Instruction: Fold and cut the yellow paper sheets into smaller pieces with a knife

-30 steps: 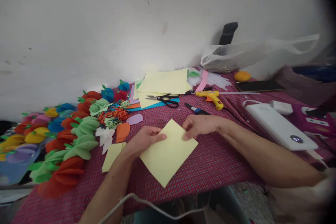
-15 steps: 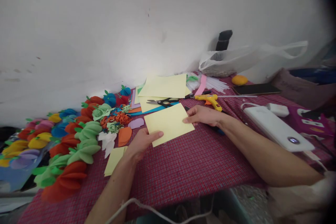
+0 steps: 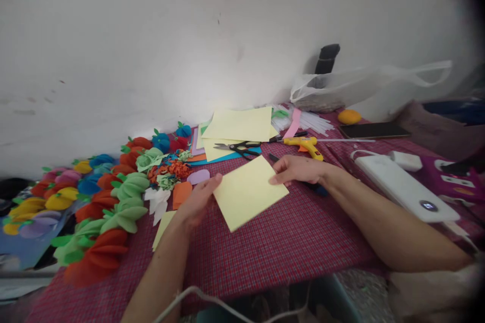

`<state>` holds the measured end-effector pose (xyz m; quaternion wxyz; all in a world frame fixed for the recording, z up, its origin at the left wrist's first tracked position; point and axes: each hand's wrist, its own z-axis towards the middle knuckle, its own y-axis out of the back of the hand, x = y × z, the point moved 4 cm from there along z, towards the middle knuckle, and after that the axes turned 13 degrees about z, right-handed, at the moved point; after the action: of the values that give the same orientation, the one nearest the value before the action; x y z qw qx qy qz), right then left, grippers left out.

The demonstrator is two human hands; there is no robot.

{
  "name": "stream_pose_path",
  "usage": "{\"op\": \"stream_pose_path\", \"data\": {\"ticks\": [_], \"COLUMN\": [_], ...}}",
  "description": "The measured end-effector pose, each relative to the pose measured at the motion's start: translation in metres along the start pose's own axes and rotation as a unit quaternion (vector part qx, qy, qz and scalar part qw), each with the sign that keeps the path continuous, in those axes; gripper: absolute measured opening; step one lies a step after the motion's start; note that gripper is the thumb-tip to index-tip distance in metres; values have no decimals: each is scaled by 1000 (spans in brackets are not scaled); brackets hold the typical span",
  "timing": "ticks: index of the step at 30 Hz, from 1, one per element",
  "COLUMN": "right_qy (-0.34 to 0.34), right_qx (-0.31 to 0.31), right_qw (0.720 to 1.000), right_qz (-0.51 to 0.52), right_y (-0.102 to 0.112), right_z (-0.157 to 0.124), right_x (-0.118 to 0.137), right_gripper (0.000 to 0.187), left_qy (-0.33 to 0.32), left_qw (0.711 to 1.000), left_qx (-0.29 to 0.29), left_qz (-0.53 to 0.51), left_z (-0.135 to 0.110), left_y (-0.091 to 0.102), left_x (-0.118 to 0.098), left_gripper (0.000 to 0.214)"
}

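A pale yellow sheet of paper (image 3: 250, 194) is held tilted above the checked tablecloth (image 3: 273, 247). My right hand (image 3: 295, 169) pinches its right edge, thumb on top and fingers behind. At the left corner is my left hand (image 3: 199, 199), its thumb along the paper's edge and its other fingers mostly hidden. Just beyond the sheet lie black-handled scissors (image 3: 242, 147), on a stack of coloured paper (image 3: 238, 123). A yellow glue gun (image 3: 305, 145) with a glue stick in its back rests beyond my right hand.
Felt-like, colourful pumpkin shapes (image 3: 125, 186) crowd the left side. Cut scraps (image 3: 178, 169) lie beside them. On the right are a white power bank (image 3: 405, 186), a dark phone (image 3: 375, 130), a purple power strip (image 3: 450, 176) and an orange fruit-like object (image 3: 349, 116). A plastic bag (image 3: 333, 93) stands against the wall.
The yellow sheet has turned, its near corner swinging down towards me. My left thumb has slid from the sheet's face to its left corner. My right hand keeps its pinch.
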<state>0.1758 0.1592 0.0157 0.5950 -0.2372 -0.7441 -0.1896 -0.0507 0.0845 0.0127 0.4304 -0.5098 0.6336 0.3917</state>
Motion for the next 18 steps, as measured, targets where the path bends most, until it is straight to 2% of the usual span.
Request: {"op": "stream_pose_path", "data": {"ticks": [3, 6, 11, 14, 18], "right_qy": [-42, -65, -86, -92, -88], "right_qx": [102, 161, 184, 187, 186], "right_qw": [994, 985, 979, 978, 979], "right_qz": [2, -8, -10, 1, -5], "right_y": [-19, -37, -53, -54, -53], "right_z": [-1, 1, 7, 8, 8], "right_x": [-4, -10, -19, -21, -21], "right_gripper": [28, 27, 24, 23, 21], "left_qy": [34, 39, 79, 90, 100], "left_qw": [997, 990, 976, 976, 980], "left_qx": [66, 127, 158, 150, 146], "left_qz": [-15, 41, 125, 132, 89], "left_z": [-3, -6, -4, -3, -3], "left_y": [-2, -16, -37, -38, -35], "left_x": [-1, 2, 15, 19, 21], "left_gripper": [56, 43, 37, 38, 38]}}
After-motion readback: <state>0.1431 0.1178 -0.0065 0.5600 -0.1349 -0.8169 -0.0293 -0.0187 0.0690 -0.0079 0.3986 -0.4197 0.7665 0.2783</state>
